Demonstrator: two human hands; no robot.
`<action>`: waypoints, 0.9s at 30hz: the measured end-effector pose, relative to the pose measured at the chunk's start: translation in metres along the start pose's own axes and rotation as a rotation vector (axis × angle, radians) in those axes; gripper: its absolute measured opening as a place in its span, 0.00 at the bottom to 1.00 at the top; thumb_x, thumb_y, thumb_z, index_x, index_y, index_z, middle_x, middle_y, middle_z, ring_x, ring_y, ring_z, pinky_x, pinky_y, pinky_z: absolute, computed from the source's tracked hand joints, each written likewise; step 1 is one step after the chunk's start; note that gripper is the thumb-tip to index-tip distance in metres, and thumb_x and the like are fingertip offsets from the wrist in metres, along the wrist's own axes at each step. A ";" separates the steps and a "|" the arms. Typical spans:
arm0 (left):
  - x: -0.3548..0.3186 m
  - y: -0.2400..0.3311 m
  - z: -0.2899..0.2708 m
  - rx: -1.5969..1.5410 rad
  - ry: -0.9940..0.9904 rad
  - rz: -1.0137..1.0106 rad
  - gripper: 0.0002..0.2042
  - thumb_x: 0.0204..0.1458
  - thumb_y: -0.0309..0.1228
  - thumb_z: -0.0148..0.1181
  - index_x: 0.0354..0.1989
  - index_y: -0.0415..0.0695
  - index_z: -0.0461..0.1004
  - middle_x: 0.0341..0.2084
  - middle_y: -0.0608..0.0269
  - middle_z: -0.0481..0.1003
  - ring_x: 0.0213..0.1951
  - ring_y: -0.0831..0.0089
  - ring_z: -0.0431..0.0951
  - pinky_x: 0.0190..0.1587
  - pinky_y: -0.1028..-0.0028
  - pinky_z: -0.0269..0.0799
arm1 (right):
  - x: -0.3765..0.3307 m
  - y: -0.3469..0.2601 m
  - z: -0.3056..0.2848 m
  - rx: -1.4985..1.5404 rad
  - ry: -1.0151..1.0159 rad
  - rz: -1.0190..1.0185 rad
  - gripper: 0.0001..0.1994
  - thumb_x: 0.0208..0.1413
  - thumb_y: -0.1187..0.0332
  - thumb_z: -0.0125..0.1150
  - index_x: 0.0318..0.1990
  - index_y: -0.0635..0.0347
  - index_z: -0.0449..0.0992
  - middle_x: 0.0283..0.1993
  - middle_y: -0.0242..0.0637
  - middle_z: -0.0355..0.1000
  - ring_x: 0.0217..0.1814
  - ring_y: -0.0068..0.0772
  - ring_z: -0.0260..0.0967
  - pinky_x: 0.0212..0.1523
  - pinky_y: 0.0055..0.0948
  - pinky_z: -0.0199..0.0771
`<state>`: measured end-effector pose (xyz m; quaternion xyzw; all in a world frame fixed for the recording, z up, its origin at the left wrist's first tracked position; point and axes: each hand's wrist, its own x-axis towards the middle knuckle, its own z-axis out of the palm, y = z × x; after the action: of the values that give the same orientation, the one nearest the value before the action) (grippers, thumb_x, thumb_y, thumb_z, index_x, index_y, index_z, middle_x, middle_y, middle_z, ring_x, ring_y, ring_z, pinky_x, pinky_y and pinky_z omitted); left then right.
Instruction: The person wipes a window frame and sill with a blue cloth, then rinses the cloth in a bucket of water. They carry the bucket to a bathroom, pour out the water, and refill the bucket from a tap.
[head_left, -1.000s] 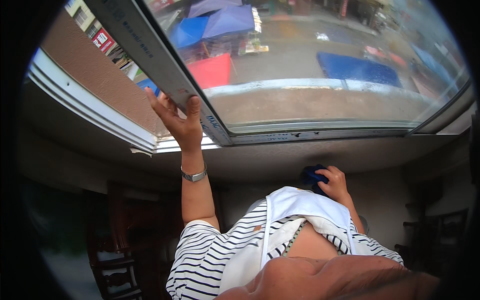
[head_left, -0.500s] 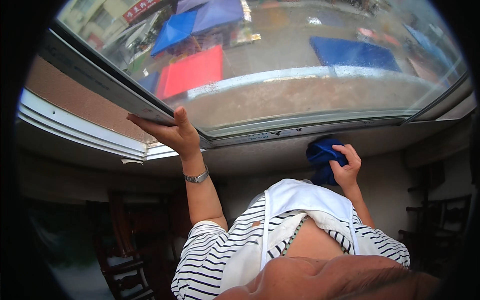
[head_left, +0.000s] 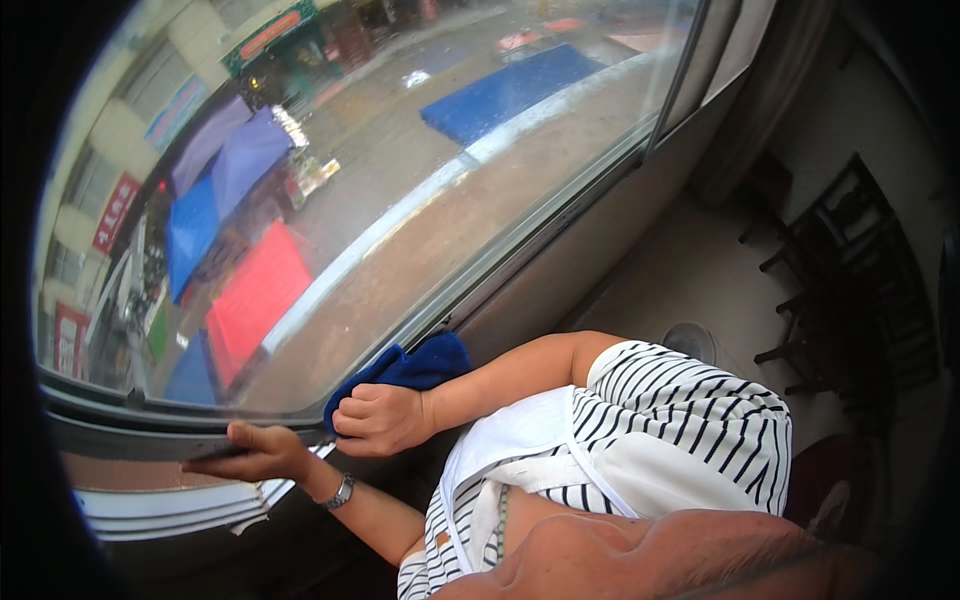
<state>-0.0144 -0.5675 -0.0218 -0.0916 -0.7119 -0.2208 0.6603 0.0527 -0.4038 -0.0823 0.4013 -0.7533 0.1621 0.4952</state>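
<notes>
A blue cloth [head_left: 405, 372] is clamped in the right hand [head_left: 378, 418], fingers curled shut around it, and pressed against the window pane [head_left: 400, 180] at its lower edge. The left hand [head_left: 250, 455] is laid on the window frame [head_left: 120, 425] just beside, fingers extended and gripping the frame's edge; a wristwatch [head_left: 339, 492] is worn on that wrist. The two hands are set close together, not touching. Broad unobstructed glass is seen above and right of the cloth, up to a vertical frame bar [head_left: 672, 85].
</notes>
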 end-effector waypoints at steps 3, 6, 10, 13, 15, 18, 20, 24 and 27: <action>0.002 -0.008 -0.003 -0.006 -0.006 0.005 0.37 0.61 0.46 0.45 0.62 0.21 0.44 0.57 0.23 0.55 0.59 0.40 0.62 0.59 0.59 0.61 | -0.001 0.015 -0.033 0.045 -0.025 0.156 0.06 0.41 0.65 0.55 0.30 0.48 0.72 0.28 0.33 0.57 0.28 0.32 0.59 0.25 0.26 0.56; 0.000 -0.016 -0.004 -0.043 -0.003 0.011 0.36 0.61 0.44 0.46 0.62 0.21 0.44 0.57 0.23 0.55 0.59 0.40 0.62 0.59 0.59 0.61 | -0.023 0.033 -0.058 -0.045 0.048 0.302 0.04 0.40 0.67 0.56 0.26 0.47 0.70 0.27 0.34 0.58 0.29 0.35 0.61 0.27 0.31 0.62; -0.001 -0.017 -0.007 0.006 -0.026 0.043 0.35 0.62 0.41 0.45 0.64 0.23 0.42 0.59 0.26 0.53 0.59 0.44 0.62 0.58 0.59 0.63 | -0.057 0.060 -0.125 -0.271 0.073 0.481 0.08 0.36 0.70 0.62 0.27 0.44 0.73 0.28 0.34 0.60 0.30 0.38 0.63 0.27 0.33 0.64; 0.003 -0.026 -0.016 0.148 -0.046 0.095 0.34 0.62 0.41 0.47 0.63 0.21 0.45 0.58 0.25 0.55 0.59 0.43 0.62 0.59 0.59 0.63 | -0.097 0.087 -0.172 -0.498 0.077 0.618 0.13 0.31 0.72 0.65 0.28 0.42 0.74 0.30 0.34 0.61 0.32 0.39 0.64 0.30 0.34 0.67; -0.004 -0.042 -0.017 0.176 -0.041 0.070 0.34 0.61 0.43 0.47 0.62 0.21 0.47 0.56 0.27 0.58 0.57 0.44 0.65 0.57 0.60 0.65 | -0.126 0.113 -0.208 -0.650 0.083 0.688 0.15 0.30 0.73 0.66 0.29 0.41 0.74 0.31 0.34 0.61 0.34 0.40 0.65 0.31 0.36 0.68; -0.012 -0.029 -0.005 -0.034 -0.017 -0.063 0.36 0.61 0.46 0.47 0.63 0.22 0.46 0.58 0.26 0.56 0.58 0.44 0.63 0.58 0.60 0.62 | -0.181 0.158 -0.264 -0.855 0.110 0.819 0.16 0.32 0.74 0.66 0.31 0.40 0.74 0.32 0.34 0.62 0.37 0.43 0.66 0.32 0.38 0.70; -0.015 -0.011 -0.001 -0.162 -0.013 -0.129 0.38 0.60 0.47 0.47 0.64 0.24 0.44 0.60 0.25 0.52 0.61 0.43 0.59 0.61 0.59 0.57 | -0.213 0.187 -0.298 -0.991 0.148 0.973 0.14 0.34 0.74 0.66 0.31 0.41 0.75 0.33 0.35 0.64 0.39 0.44 0.67 0.33 0.38 0.70; -0.012 -0.017 -0.001 -0.026 0.015 -0.148 0.39 0.59 0.50 0.47 0.64 0.25 0.45 0.59 0.24 0.53 0.60 0.41 0.60 0.60 0.56 0.57 | -0.236 0.200 -0.340 -0.861 0.335 1.102 0.13 0.34 0.73 0.65 0.31 0.42 0.77 0.29 0.34 0.68 0.38 0.40 0.70 0.35 0.37 0.72; -0.008 -0.060 0.003 -0.202 -0.085 -0.240 0.37 0.58 0.50 0.50 0.59 0.25 0.51 0.54 0.30 0.60 0.52 0.49 0.67 0.54 0.60 0.65 | -0.256 0.197 -0.360 -0.527 0.749 1.105 0.15 0.35 0.78 0.59 0.35 0.56 0.76 0.35 0.37 0.75 0.40 0.35 0.74 0.44 0.28 0.72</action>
<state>-0.0419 -0.6183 -0.0412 -0.0809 -0.7194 -0.3644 0.5858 0.1715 0.0641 -0.1122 -0.2540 -0.6398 0.3288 0.6465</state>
